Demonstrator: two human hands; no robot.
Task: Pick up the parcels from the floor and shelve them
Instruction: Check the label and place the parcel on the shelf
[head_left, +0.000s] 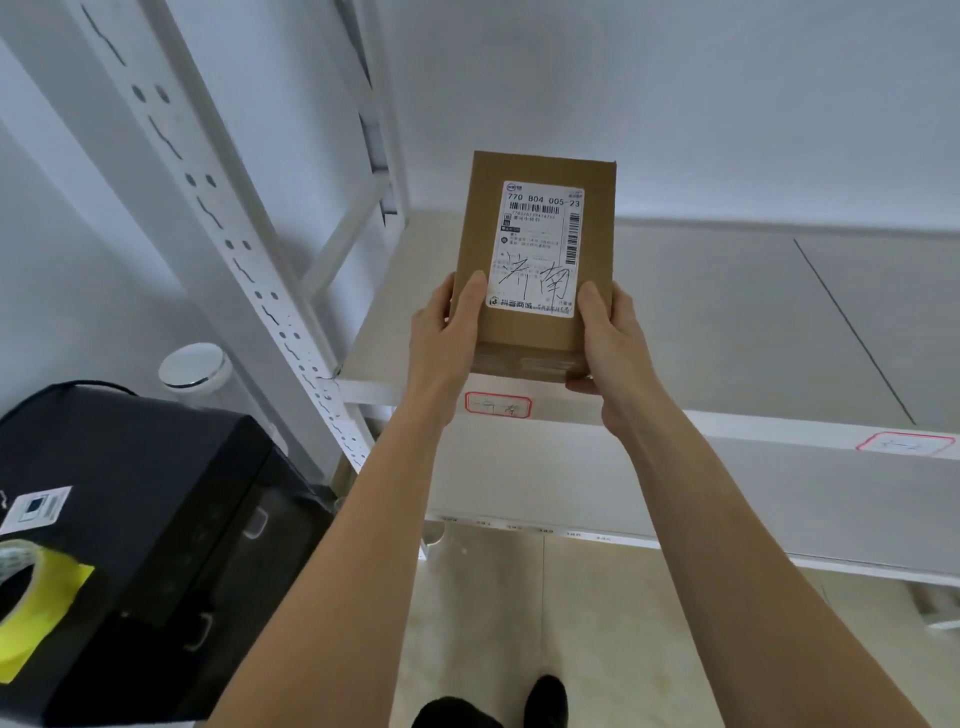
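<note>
Parcel (535, 260): brown box, white label up, held over the shelf (701, 322).
Left hand (447, 338): fingers clamped on parcel's left edge.
Right hand (608, 343): fingers clamped on right edge.
Hidden: fingertips under parcel.

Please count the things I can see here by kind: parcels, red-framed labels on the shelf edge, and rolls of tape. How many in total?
Parcels: 1, the brown parcel, held by the left hand and right hand
Red-framed labels: 2
Rolls of tape: 1
Total: 4
</note>
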